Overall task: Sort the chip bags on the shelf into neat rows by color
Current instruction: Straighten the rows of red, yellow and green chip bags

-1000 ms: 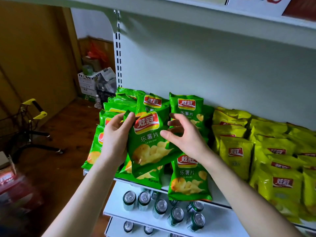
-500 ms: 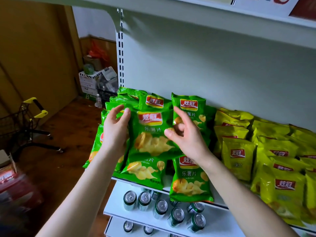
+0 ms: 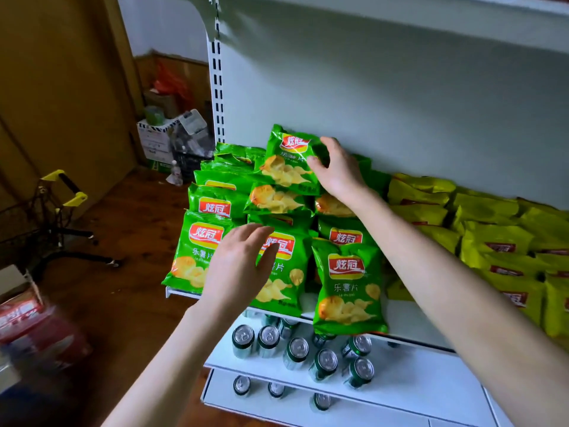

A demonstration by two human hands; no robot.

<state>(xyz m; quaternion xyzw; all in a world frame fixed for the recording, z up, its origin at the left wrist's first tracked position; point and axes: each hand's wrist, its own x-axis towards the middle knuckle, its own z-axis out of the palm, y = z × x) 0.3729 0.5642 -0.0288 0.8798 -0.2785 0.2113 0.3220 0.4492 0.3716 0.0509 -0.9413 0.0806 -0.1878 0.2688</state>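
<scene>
Above, the right hand (image 3: 338,175) gripped the right edge of a green chip bag (image 3: 288,160) with curled fingers, holding it atop the rear of the green stack (image 3: 221,208), near the back panel (image 3: 400,103). The left hand (image 3: 241,268), fingers straight and relaxed, lay over a front green bag (image 3: 288,282); contact could not be told. To the right, yellow bags (image 3: 492,241) occupied the shelf (image 3: 409,322); cans (image 3: 297,349) stood one level below.
</scene>
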